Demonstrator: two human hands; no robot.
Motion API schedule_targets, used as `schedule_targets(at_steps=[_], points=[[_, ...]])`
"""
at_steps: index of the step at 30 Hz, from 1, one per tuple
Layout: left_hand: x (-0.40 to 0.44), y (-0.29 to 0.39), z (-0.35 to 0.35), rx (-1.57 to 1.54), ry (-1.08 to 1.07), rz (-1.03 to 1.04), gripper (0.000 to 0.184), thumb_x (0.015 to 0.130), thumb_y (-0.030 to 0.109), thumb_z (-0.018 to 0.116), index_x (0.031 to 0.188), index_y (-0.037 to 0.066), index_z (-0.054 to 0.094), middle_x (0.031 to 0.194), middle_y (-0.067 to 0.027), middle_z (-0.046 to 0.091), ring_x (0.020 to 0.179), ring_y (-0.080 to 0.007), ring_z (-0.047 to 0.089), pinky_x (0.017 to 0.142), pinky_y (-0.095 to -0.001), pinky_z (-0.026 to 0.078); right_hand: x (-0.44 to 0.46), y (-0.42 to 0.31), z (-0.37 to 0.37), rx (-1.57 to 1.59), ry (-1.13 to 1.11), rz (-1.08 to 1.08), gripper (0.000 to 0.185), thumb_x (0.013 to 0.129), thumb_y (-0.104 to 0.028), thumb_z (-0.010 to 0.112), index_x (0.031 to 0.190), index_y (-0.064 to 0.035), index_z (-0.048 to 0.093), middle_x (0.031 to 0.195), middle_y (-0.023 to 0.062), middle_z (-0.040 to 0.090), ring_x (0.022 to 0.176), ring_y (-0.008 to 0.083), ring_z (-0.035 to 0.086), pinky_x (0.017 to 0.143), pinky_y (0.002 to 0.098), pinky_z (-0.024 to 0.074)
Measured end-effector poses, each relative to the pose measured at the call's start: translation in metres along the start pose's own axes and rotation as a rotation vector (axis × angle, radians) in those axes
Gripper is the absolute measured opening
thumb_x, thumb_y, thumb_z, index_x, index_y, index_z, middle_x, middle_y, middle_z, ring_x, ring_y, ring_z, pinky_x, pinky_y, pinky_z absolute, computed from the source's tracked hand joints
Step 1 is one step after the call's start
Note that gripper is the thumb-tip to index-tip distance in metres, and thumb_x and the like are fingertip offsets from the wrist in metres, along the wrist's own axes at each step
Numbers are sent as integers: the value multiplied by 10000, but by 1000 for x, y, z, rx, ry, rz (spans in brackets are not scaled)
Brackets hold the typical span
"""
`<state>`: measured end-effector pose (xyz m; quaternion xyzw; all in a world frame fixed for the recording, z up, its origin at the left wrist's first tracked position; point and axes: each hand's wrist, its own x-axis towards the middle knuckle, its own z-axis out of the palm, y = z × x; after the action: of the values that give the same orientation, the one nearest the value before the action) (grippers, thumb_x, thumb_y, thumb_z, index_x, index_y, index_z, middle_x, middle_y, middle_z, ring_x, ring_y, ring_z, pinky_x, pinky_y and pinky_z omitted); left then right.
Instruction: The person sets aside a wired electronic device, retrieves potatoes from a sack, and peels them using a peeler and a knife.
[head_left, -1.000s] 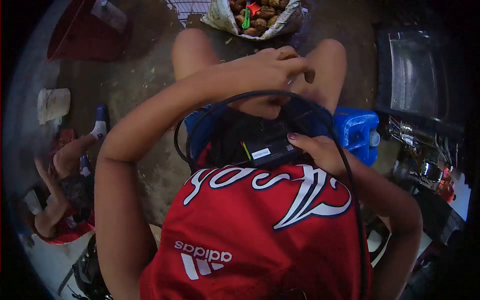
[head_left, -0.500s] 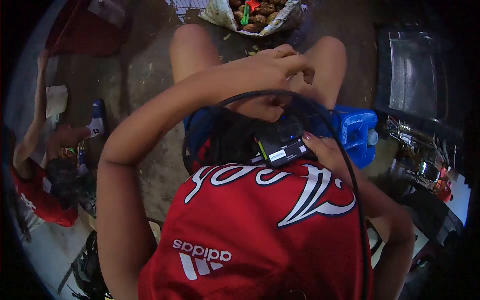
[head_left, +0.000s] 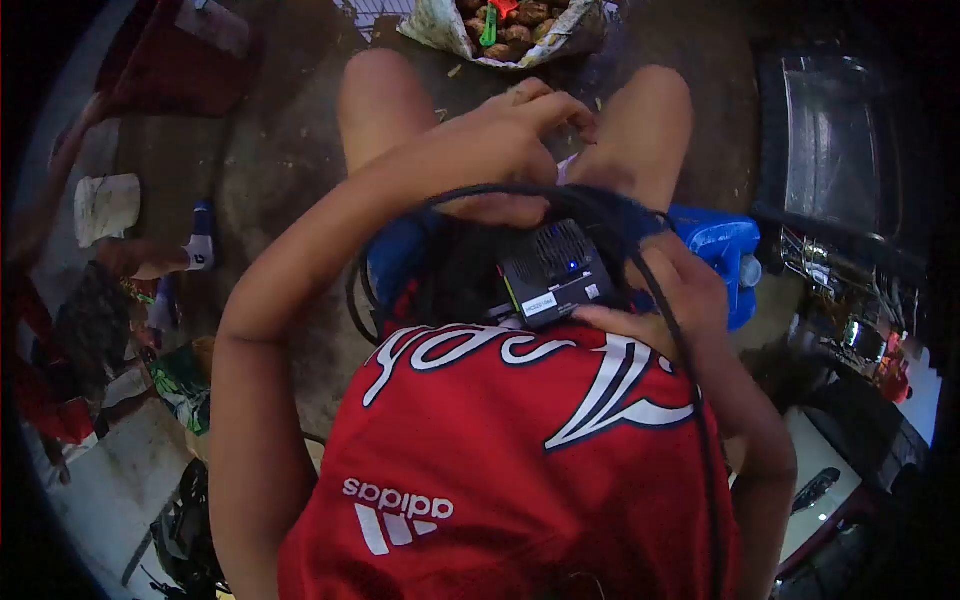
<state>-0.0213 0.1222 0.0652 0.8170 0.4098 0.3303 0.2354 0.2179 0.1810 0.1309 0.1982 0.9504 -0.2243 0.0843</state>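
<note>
A black box-shaped device (head_left: 552, 275) with a blue light, vents and white labels rests at my lap, against the front of the red shirt (head_left: 520, 450). My right hand (head_left: 680, 295) holds its right side, thumb along the lower edge. Above the device, my left hand (head_left: 510, 150) hovers with bent fingers spread from the thumb, and nothing shows between them. A black cable (head_left: 520, 188) loops over the lap and past my right hand.
Ahead lies an open sack (head_left: 440, 30) of brown lumps with a green-handled tool (head_left: 489, 27). A blue jug (head_left: 720, 255) stands right of my lap. Another person's leg (head_left: 150, 258), a white bucket (head_left: 107, 208) and a dark red tub (head_left: 175, 65) are at left.
The device has tilted so its vented face and blue light show more. My left hand has shifted slightly left, and more of my right hand shows. The other person at left has moved.
</note>
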Motion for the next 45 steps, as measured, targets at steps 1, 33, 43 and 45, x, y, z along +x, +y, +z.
schedule_targets(at_steps=[1,33,43,45], points=[[0,1,-1,-1,-3,-12,248,659,289,613,674,42,608,1181,-189,409,1090,-369,342,930,-444,250,0,6,7,64,151,-132,380,678,-387,665,924,-104,608,946,84,545,748,255,591,612,361,474],[-1,-7,2,249,-159,-208,181,565,173,616,704,58,630,1160,-145,433,1073,-319,378,841,-445,382,25,35,30,-79,37,-431,567,736,-231,641,1249,-137,420,1108,192,490,742,317,599,593,338,511],[-18,-19,-7,166,32,-111,169,562,132,636,718,69,647,1142,-136,440,1081,-314,380,895,-427,313,45,9,29,-171,-30,-502,503,782,-279,572,1227,-93,430,1044,215,512,759,310,602,610,341,512],[-15,-16,-6,156,64,-110,158,563,122,638,710,66,648,1141,-139,441,1082,-316,374,908,-421,295,45,9,28,-241,2,-511,506,773,-278,580,1215,-75,440,1014,214,525,766,301,603,608,339,513]])
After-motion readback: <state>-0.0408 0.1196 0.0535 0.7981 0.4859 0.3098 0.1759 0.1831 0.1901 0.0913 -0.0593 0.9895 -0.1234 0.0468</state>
